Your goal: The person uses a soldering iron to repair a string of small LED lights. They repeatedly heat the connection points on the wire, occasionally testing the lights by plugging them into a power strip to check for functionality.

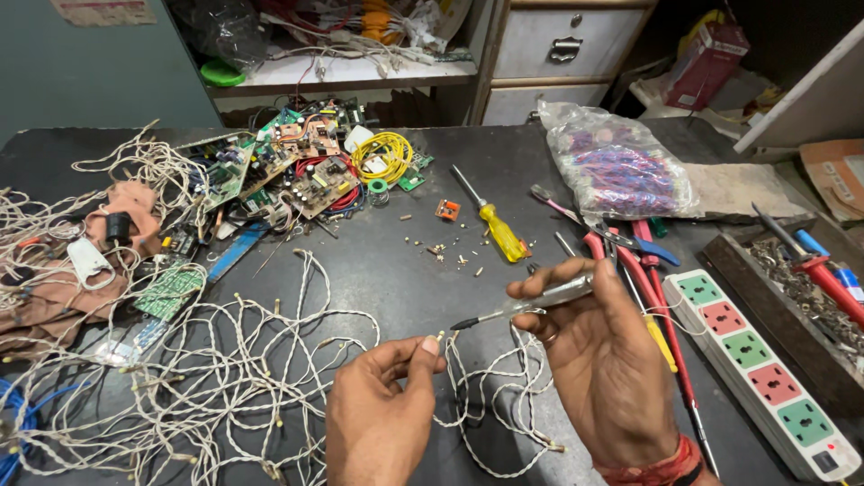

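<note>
- The right hand [605, 360] is gripping a clear-handled tester screwdriver [526, 305] between thumb and fingers, its dark tip pointing left toward the other hand.
- The left hand [378, 409] is pinching the end of a white twisted wire [450, 346], thumb and forefinger closed on it just below the screwdriver's tip.
- That wire is trailing down into a tangled wire string [225, 378] that is sprawling over the dark worktable [396, 270] in front of the person.
- Behind the hands, a yellow-handled screwdriver [497, 227] is lying among scattered small parts.
- Circuit boards [306, 171] and a yellow wire coil [382, 155] are piling up at the back left.
- To the right, red-handled pliers [621, 252] are resting beside a white power strip [760, 369] with coloured sockets.
- A plastic bag of small components [621, 171] is sitting at the back right.
</note>
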